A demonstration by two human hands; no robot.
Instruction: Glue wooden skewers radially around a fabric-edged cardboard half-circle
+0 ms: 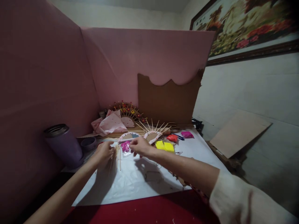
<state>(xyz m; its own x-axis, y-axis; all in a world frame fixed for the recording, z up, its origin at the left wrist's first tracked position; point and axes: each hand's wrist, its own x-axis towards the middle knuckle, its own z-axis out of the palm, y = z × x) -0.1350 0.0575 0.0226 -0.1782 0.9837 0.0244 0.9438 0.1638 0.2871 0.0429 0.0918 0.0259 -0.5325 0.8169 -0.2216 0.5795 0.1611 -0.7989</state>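
My left hand (105, 153) is closed at the left of the white paper, its fingers around thin wooden sticks (117, 160) that fan toward me. Some of these sticks seem to lie on the paper beside it. My right hand (140, 146) has its fingers pinched together; what they hold, if anything, is too small to make out. Just left of those fingers is a clear bag with magenta clay (125, 146). Beyond both hands lie a half-round cardboard piece with sticks fanned along its edge (153, 136) and another half-round piece with a patterned rim (128, 136).
Yellow packets (165, 146), a red packet (172, 137) and a magenta packet (187, 134) lie to the right. A purple tumbler (64, 146) and a small cup (89, 143) stand left. Behind are pink cloth (109, 122), a decorated arch (137, 115) and brown cardboard (168, 99).
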